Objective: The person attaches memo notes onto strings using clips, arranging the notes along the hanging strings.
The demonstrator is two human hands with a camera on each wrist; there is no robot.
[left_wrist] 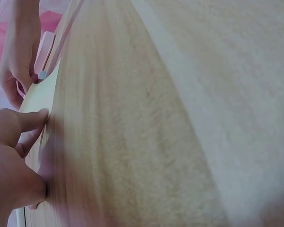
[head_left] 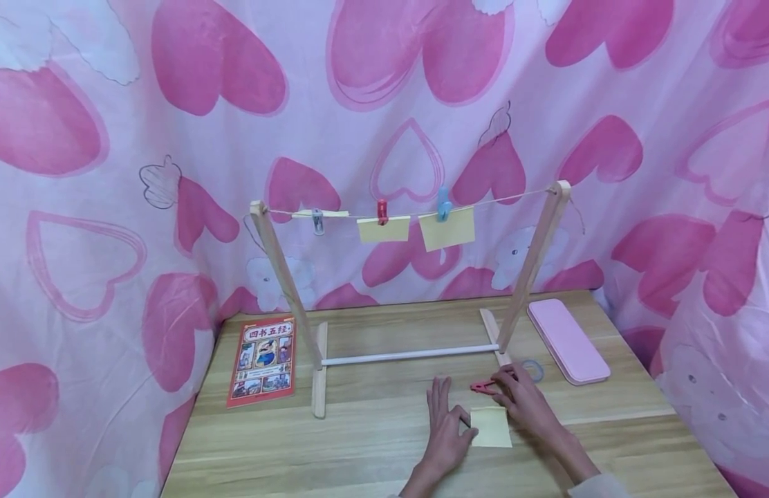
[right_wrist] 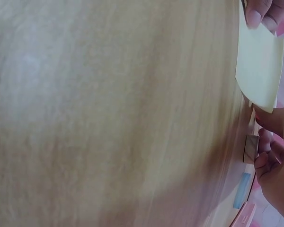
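A pale yellow sticky note (head_left: 492, 429) lies near the table's front, its far edge folded or slightly raised. My left hand (head_left: 447, 432) pinches the note's left edge between thumb and index finger, the other fingers stretched forward. In the left wrist view, the left thumb lies on top of the note (left_wrist: 40, 97). Just beyond the note's far right corner, my right hand (head_left: 527, 401) holds a red clothespin (head_left: 482, 387), its tip pointing left. Most of that clothespin is hidden by fingers in the right wrist view, where my right hand (right_wrist: 279, 156) is beside the note's curved end.
A wooden rack (head_left: 527, 270) carries a string with yellow notes held by a grey clip (head_left: 318, 222), a red clip (head_left: 382, 212) and a blue clip (head_left: 444, 205). A white rod (head_left: 409, 355) joins its feet. Around it are a comic book (head_left: 263, 361), a tape roll (head_left: 534, 371) and a pink case (head_left: 568, 340).
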